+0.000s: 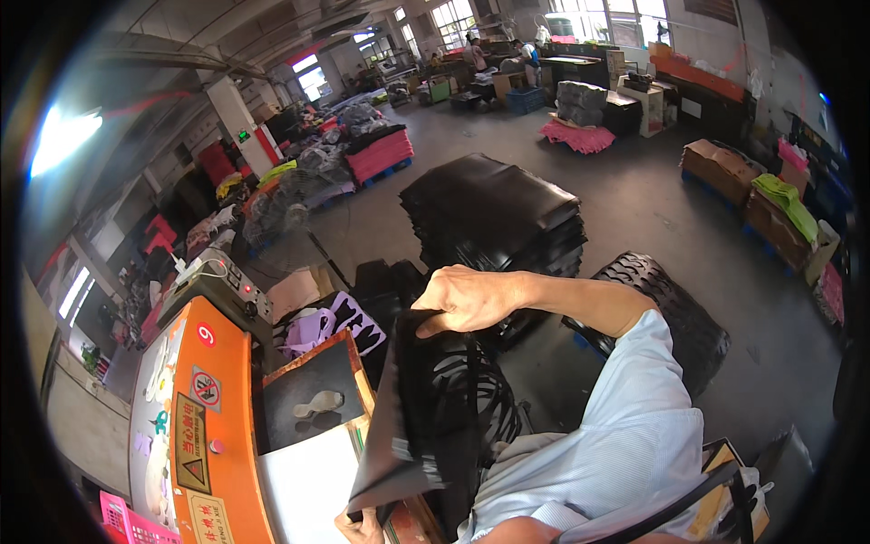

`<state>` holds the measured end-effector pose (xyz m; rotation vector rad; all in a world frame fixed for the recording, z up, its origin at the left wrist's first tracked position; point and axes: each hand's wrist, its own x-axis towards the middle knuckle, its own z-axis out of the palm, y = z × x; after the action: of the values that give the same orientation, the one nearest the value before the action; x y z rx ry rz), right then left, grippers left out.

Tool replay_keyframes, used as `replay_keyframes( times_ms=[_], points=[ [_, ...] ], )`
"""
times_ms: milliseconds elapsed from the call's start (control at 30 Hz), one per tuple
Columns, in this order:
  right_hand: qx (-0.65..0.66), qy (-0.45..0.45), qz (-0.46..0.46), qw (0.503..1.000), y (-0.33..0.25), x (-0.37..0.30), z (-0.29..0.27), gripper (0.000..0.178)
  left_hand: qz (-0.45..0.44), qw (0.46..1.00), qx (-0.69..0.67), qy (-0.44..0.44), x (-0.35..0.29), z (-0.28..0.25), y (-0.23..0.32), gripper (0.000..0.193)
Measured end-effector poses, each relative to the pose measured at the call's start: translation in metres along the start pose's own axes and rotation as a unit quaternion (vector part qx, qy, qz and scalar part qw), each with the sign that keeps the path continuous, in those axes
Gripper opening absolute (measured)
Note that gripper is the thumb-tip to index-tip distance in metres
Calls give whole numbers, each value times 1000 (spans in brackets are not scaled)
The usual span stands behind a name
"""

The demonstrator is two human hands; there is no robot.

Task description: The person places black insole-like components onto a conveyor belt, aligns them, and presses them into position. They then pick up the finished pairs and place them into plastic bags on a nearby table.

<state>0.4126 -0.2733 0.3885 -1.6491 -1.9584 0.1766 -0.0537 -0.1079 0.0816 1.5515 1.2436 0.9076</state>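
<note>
A black flexible sheet (pixel 385 444) hangs tilted between my two hands, beside the work surface of an orange machine (pixel 237 408). My right hand (pixel 462 299) is closed on its upper end, thumb below and fingers over the edge. Low in the view, my left hand (pixel 361 529) pinches the lower corner; most of that hand is cut off or hidden. On the machine's bed lies a dark panel (pixel 290 385) with a pale sole-shaped piece (pixel 319 403) on it. A white board (pixel 304 480) sits in front of that panel. Black cut-out sheets (pixel 471 390) stand behind the held sheet.
Beyond my right hand rises a tall stack of black sheets (pixel 494 195). Black sheets with cut holes (pixel 648 281) lie right of it. Purple cut-out scrap (pixel 349 317) rests by the control box (pixel 231 286). Farther off are pallets of pink sheets (pixel 381 154) and people at benches.
</note>
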Motion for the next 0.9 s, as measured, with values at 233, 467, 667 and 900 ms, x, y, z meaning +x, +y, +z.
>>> replay_keyframes(
  times_ms=[233, 467, 667, 900],
  points=[
    [49, -50, 39, 997, 41, 6, 4, 31, -23, 999, 10, 23, 2, -3, 0, 57],
    [211, -36, 16, 977, 89, 50, 58, 45, -67, 996, 5, 51, -3, 18, -7, 54],
    [358, -158, -15, 920, 112, 117, 126, 30, -94, 993, -1, 73, -2, 32, -12, 52],
    [408, -287, -98, 861, 71, 199, 221, 31, -126, 987, -9, 102, 2, 38, -17, 49]
  ],
)
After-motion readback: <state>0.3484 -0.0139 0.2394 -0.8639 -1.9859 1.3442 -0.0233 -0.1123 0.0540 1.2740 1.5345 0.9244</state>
